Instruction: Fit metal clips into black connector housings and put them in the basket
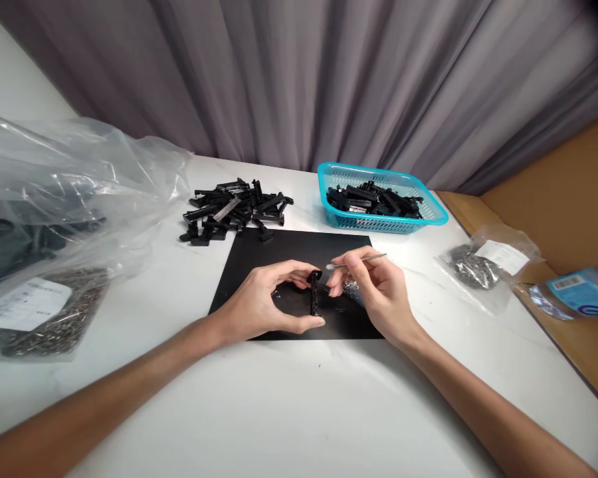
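Observation:
Between the thumb and fingertips of my left hand (pixel 274 299) a narrow black plastic part (pixel 314 295) is held upright by its two ends. Just right of it, my right hand (pixel 371 285) pinches a thin metal rod-like tool (pixel 373 257), whose pale tip points left toward the part, apart from it. Both hands are over a black mat (pixel 259 255). Small shiny metal pieces (pixel 351 287) lie on the mat, partly hidden behind my right fingers. A few more lie near the middle of the mat.
Behind the mat is a pile of black plastic parts (pixel 239 206). A blue basket (pixel 383 174) at the back right holds more. Clear bags of metal pieces (pixel 62 332) lie at left, another small bag (pixel 478 265) at right. A cardboard box (pixel 548 179) borders the right.

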Demonstrator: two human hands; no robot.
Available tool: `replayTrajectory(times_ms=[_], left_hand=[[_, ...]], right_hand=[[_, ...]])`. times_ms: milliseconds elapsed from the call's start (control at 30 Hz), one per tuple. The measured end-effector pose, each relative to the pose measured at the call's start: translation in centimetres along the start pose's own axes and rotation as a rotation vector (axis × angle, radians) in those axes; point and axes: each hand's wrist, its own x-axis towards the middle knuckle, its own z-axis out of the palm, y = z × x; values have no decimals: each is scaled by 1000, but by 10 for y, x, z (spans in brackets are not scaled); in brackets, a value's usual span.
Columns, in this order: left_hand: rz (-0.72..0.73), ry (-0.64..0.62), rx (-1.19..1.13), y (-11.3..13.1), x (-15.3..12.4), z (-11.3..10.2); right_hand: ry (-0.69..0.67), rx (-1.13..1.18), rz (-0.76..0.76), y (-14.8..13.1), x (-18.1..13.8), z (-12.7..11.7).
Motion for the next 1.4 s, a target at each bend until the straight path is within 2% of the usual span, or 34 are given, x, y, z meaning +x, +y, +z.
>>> replayTrajectory(times_ms=[367,633,833,1167,1400], left_hand=[[30,-27,123,-1,-1,-1],[76,19,384,-2,0,-2],[48,-25,375,1,3,-2],[29,-16,351,2,3,1],[19,-45,433,3,1,2]], right_hand=[[-83,-37,8,14,-2,1],[-79,-44,9,16,-3,1],[-96,-90,-31,20,-4,2],[-117,-107,-37,19,-5,2],[-119,-49,97,16,-5,1]])
